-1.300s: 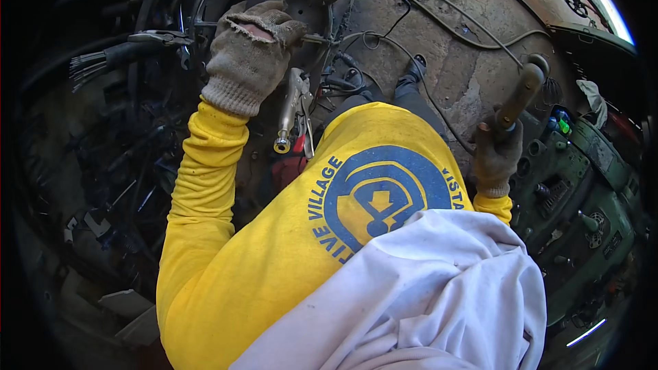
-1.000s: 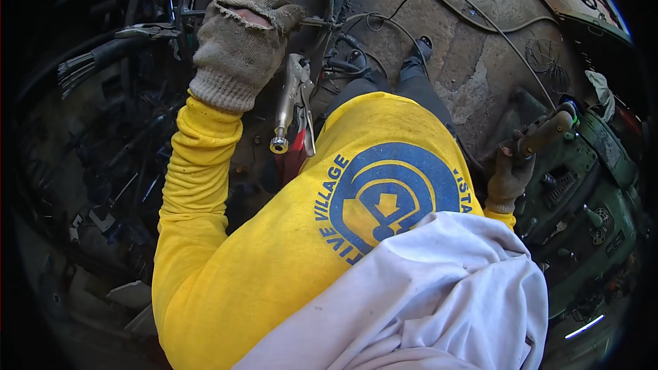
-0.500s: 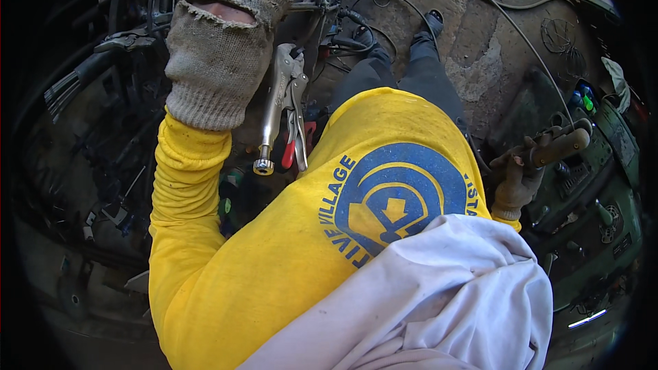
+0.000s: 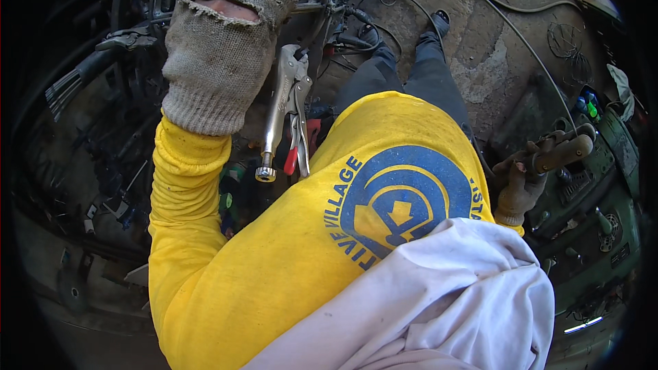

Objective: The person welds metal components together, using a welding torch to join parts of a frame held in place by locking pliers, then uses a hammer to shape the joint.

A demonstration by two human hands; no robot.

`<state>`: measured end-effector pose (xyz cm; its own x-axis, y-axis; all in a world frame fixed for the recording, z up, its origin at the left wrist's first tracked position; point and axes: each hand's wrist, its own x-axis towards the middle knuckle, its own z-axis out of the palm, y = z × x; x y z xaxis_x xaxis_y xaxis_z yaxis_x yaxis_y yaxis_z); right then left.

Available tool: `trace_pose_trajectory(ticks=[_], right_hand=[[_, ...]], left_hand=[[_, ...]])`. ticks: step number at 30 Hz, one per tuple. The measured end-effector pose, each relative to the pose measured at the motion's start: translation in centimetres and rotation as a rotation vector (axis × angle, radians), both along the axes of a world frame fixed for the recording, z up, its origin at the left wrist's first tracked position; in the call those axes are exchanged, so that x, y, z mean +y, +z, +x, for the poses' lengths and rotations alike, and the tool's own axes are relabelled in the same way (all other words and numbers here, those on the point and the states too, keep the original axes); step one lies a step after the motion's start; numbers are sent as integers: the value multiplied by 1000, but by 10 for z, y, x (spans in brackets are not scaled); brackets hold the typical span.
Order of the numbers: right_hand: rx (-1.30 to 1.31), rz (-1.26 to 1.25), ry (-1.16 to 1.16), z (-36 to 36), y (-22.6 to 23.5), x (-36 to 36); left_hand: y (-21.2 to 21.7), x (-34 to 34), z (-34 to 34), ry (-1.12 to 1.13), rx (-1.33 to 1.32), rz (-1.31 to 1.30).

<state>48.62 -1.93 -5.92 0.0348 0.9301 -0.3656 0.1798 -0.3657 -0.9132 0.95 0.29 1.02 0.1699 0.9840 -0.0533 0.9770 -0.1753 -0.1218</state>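
Note:
My left hand (image 4: 223, 55) wears a worn grey knit glove, torn open across the back. Its fingers curl around a thin metal bar (image 4: 308, 7), which comes out beside the knuckles; the fingertips are hidden. Locking pliers (image 4: 281, 113) with red-edged handles hang just right of this hand, apart from its fingers, jaws upward; what the jaws bite on is unclear. Out to the right, my gloved right hand (image 4: 522, 188) is closed around a brown handle (image 4: 563, 153) with a rounded end. The tool's working end is hidden, so its kind cannot be told.
Dark metal framework (image 4: 120, 41) with tubes and cables fills the left side. Long cables (image 4: 507, 17) cross the stained concrete floor (image 4: 473, 62). Green metal panels (image 4: 603, 185) bearing small parts lie at right, near a coil of wire (image 4: 564, 40). A pale cloth (image 4: 439, 294) hangs over my chest.
The view has shifted slightly, and my feet, the pliers and the floor sit a little differently in it. Both hands keep their holds; the right has barely moved.

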Motion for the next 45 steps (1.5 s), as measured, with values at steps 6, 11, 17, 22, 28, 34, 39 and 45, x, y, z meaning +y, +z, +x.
trace_pose_trajectory(ticks=[6,11,17,22,28,34,39,45], right_hand=[[6,14,12,-1,-3,2],[3,7,28,-2,-4,0],[-12,-21,40,-6,-1,4],[-23,-26,9,-6,0,-6],[6,-24,11,-8,0,-5],[-3,-42,20,-8,0,0],[-21,-41,9,-6,-2,-4],[-21,-39,27,-6,-3,-1]], left_hand=[[-5,-2,-11,-53,-81,10],[-14,-4,-19,-99,-151,27],[-21,-13,-20,-77,-164,62],[-16,-4,-14,-90,-194,56],[-15,-1,-13,-108,-208,69],[-14,-2,-11,-81,-228,75],[-12,2,-10,-109,-210,68],[-14,0,-10,-104,-185,77]])
